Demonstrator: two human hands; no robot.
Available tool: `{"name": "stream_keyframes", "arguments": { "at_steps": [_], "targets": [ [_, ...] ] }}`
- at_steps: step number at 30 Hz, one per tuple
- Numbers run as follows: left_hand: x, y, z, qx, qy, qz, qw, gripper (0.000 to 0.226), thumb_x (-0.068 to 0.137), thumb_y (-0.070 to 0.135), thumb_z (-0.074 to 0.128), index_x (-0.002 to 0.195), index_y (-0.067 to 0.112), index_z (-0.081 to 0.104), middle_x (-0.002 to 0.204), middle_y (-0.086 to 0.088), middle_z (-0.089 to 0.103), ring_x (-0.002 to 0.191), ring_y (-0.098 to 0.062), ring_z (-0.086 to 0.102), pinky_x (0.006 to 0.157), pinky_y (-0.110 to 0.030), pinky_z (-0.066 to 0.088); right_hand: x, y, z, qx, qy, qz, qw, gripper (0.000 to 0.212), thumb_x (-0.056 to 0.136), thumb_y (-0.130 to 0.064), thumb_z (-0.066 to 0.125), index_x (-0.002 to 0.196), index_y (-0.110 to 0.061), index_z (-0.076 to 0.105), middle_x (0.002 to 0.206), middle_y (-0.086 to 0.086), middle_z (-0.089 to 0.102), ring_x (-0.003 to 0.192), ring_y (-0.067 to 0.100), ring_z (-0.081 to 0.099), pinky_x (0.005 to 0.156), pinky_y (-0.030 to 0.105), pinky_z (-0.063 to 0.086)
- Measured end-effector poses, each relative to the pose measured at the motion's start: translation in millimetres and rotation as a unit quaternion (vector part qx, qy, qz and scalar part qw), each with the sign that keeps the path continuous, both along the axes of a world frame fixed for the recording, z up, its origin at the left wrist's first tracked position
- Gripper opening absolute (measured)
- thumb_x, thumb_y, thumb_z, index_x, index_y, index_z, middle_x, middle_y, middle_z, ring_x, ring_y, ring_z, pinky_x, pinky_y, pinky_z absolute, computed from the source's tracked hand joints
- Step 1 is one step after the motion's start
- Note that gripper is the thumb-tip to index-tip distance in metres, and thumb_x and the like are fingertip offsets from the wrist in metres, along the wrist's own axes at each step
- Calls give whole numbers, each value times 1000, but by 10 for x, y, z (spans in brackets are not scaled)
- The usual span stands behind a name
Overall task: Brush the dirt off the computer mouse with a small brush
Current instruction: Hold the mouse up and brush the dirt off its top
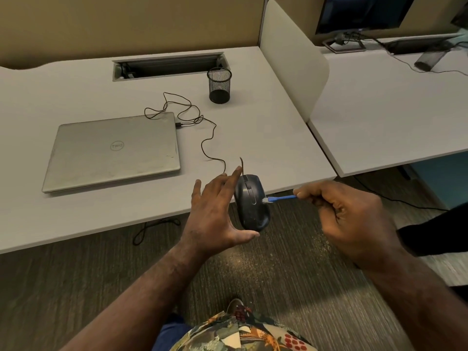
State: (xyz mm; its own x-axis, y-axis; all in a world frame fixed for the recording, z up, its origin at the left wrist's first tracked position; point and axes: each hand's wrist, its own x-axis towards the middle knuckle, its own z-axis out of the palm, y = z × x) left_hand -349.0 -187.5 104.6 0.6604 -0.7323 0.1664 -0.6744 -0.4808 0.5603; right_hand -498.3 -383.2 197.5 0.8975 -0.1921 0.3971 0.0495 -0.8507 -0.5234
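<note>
A dusty black wired computer mouse is held up in the air just past the desk's front edge, top side facing me. My left hand grips it between the thumb below and the fingertips at its front end. My right hand pinches a small blue brush by its handle. The brush's pale bristle tip touches the mouse's right side. The mouse's thin black cable runs over the desk to the laptop.
A closed silver laptop lies on the grey desk at left. A black mesh pen cup stands behind, near a cable tray opening. A white divider separates the neighbouring desk with a monitor. Carpet lies below.
</note>
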Motion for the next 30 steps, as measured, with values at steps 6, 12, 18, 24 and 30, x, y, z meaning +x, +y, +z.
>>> {"name": "stream_keyframes", "arguments": {
  "at_steps": [6,12,18,24,30],
  "targets": [
    [36,19,-13,1,-8,10,1000,128,55,77,67,152,36,-5,150,2,30,138,-12,21,117,-54,4,-47,-81,-24,8,27,2,1000,26,85,4,64,95,-19,72,89,-11,71,70,-4,64,57,11,48],
    [86,-12,-37,3,-13,15,1000,128,54,77,69,151,39,-6,150,2,30,139,-12,19,117,-54,3,-88,-238,-12,45,-9,-39,998,30,82,4,64,99,-19,72,88,-13,70,61,19,66,52,35,51],
    [364,-107,-39,-2,-35,31,999,129,55,74,73,153,34,0,150,-1,32,139,-16,24,117,-54,3,-155,-336,53,94,-14,-66,993,33,82,2,63,99,-26,69,89,-15,70,64,27,67,56,38,54],
    [832,-280,-77,12,-55,64,996,127,54,71,75,154,26,11,145,-4,38,135,-21,31,114,-58,12,-215,-465,54,105,-2,-81,991,35,82,-6,60,97,-36,67,90,-16,70,65,26,67,54,39,54],
    [1506,-437,-6,9,-84,86,993,126,54,64,81,154,22,15,146,-5,40,135,-23,32,113,-59,14,-178,-548,-29,119,4,-105,987,29,85,-17,59,97,-40,69,87,-16,71,61,26,65,47,36,50]
  ]
}}
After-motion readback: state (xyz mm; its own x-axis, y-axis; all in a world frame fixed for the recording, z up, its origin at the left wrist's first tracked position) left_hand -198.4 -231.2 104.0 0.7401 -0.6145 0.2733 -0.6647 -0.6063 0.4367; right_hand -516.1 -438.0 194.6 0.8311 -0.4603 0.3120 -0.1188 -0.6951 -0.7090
